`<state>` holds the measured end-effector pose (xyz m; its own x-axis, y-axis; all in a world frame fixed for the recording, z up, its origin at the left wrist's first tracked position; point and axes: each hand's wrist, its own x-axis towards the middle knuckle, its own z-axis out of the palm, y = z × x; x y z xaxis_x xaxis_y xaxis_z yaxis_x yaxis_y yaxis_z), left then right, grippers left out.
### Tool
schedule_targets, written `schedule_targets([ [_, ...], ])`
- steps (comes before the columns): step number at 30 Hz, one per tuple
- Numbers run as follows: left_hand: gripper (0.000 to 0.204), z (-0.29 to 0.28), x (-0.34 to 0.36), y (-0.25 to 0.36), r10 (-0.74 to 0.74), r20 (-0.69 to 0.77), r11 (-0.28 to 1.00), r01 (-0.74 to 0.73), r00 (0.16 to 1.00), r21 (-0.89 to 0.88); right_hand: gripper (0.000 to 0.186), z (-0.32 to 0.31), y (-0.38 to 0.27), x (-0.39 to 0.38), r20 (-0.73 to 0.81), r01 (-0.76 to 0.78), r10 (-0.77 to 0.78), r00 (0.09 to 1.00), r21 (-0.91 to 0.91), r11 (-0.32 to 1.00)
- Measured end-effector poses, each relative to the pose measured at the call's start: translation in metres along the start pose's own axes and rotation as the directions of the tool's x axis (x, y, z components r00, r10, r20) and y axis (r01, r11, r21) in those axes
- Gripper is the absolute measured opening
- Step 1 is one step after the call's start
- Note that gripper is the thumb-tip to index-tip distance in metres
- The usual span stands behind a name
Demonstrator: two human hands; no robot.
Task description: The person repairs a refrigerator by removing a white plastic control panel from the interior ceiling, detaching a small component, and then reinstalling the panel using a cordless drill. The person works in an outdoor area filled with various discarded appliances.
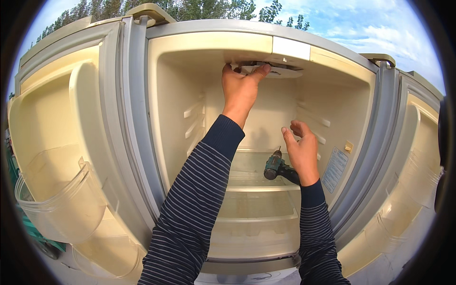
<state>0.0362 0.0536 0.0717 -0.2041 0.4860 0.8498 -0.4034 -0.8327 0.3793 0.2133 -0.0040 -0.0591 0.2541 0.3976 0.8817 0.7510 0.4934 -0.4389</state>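
Note:
An old cream-coloured refrigerator (180, 118) stands outdoors with both doors swung wide. My left hand (241, 88) reaches up to the ceiling of the compartment and grips a white light fitting (278, 70) that hangs partly loose there. My right hand (300, 149) hovers lower in the compartment, fingers curled and apart, holding nothing. Just below and behind it a dark green cordless drill (276, 166) lies on the glass shelf (251, 187), its chuck pointing up-left. Both forearms wear dark striped sleeves.
The left door (61, 142) carries clear plastic bins (61, 204); the right door (408, 156) also has bins. Shelf rails line the side walls, and a pale drawer (256, 228) sits below the glass shelf. Trees and cloudy sky show above the cabinet.

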Motion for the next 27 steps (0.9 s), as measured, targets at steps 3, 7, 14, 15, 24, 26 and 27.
schedule_targets([
  [3,0.066,-0.005,-0.004,0.002,0.003,-0.025,0.999,-0.001,1.000,0.049,0.044,0.002,0.026,-0.052,0.222,0.059,0.064,0.973,-0.508,0.859],
  [7,0.063,-0.001,-0.004,0.005,-0.078,0.054,0.997,0.077,0.996,0.018,0.047,-0.011,0.045,-0.058,0.482,0.031,0.281,0.830,-0.543,0.839],
  [14,0.079,-0.012,0.002,0.006,-0.214,0.181,0.959,0.171,0.960,0.225,0.039,-0.006,0.061,-0.062,0.383,0.084,0.194,0.903,-0.601,0.795],
  [15,0.091,-0.012,0.003,0.007,-0.234,0.229,0.946,0.167,0.945,0.277,0.040,-0.009,0.060,-0.063,0.311,0.015,0.196,0.930,-0.564,0.826],
  [24,0.086,-0.005,-0.008,0.063,-0.455,0.113,0.670,0.256,0.883,0.696,0.029,0.003,-0.002,-0.073,0.205,-0.355,0.296,0.933,0.664,0.658],
  [26,0.093,-0.005,0.006,0.064,-0.516,0.001,0.616,0.370,0.857,0.695,0.025,0.006,-0.015,-0.080,0.336,-0.410,0.250,0.908,0.835,0.367],
  [27,0.092,-0.007,0.007,0.063,-0.520,-0.011,0.599,0.373,0.854,0.709,0.026,0.013,-0.018,-0.084,0.347,-0.416,0.260,0.901,0.862,0.290],
])
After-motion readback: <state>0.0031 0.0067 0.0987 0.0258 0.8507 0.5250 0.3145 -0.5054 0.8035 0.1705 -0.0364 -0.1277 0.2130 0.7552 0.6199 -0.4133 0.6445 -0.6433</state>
